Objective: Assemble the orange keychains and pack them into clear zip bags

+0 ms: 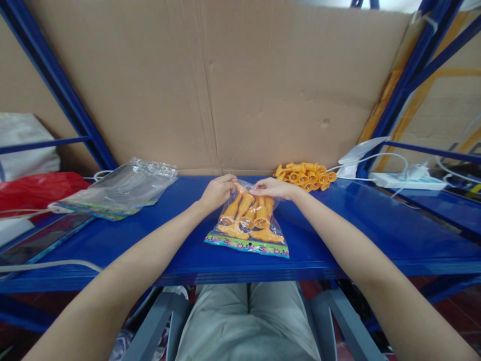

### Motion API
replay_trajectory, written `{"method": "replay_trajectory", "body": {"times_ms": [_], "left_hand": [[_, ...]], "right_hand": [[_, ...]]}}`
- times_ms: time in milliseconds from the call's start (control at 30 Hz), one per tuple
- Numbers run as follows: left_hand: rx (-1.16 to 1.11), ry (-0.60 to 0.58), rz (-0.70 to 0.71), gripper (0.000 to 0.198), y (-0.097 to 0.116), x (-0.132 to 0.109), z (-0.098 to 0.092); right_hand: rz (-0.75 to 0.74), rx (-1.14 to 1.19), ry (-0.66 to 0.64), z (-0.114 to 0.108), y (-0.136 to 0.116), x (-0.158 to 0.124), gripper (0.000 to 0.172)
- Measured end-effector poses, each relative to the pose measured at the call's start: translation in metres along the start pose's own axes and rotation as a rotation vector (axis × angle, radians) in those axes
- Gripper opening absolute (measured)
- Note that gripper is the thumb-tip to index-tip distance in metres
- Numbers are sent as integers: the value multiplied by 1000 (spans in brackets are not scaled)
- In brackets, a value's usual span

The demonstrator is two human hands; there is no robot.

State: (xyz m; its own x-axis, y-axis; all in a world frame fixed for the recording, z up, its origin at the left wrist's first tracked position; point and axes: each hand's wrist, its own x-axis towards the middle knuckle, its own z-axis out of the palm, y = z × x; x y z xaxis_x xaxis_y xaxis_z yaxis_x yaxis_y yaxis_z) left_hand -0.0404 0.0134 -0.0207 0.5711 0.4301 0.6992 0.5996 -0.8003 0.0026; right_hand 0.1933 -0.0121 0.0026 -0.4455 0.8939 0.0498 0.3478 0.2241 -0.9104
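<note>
A clear plastic bag (246,244) with a colourful printed header strip lies on the blue table in front of me, header towards me. Inside it are several orange plastic pieces (246,206), some shaped like toy screwdriver handles. My left hand (219,191) pinches the far left corner of the bag, fingers closed. Over the far right part of the bag, my right hand (273,188) has its fingertips closed on the plastic edge. Further back, right of the bag, sits a pile of loose orange toy pieces (306,176).
A stack of flat clear bags (128,188) lies on the left of the blue table (376,220). Beyond it is a red plastic bag (37,193). A white power strip (409,181) with cables is at the right. Cardboard (263,90) walls off the back between blue posts.
</note>
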Motion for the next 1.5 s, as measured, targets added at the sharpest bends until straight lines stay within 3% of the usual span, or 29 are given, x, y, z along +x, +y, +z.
{"method": "replay_trajectory", "body": {"times_ms": [133,267,567,633,833,1100,1300,1433,1500], "left_hand": [[-11,17,-17,23,-1,0,0],[-29,31,-32,23,-1,0,0],[-33,75,-95,22,-7,0,-3],[-36,77,-96,22,-7,0,-4],[-69,117,-53,24,-3,0,-4],[-30,130,-74,24,-6,1,-3],[46,310,-179,23,-29,-4,-14],[72,333,-234,22,-42,-10,-19],[86,317,-251,23,-44,-11,-18]], "right_hand": [[99,59,-107,-2,1,-4,26],[81,21,-119,-4,0,-4,27],[-76,-143,142,17,10,10,28],[-57,-73,142,22,8,10,26],[41,253,-24,26,-3,-1,15],[106,431,-29,29,-6,-1,20],[55,442,201,2,-17,-4,22],[-158,561,517,-35,-32,-10,23],[-314,620,736,-56,-38,-18,20]]}}
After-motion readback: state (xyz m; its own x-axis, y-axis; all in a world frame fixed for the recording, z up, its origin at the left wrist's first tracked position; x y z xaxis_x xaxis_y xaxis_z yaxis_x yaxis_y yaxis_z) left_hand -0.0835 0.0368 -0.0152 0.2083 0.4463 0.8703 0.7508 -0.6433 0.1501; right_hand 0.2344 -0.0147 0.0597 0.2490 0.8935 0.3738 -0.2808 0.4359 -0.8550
